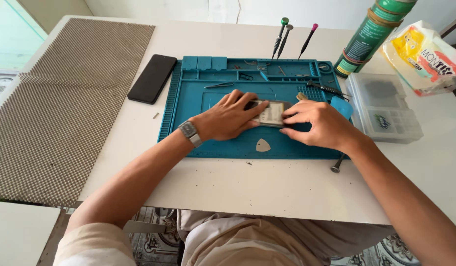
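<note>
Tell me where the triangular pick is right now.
The pale triangular pick lies on the blue mat near its front edge, just below and between both hands.
</note>
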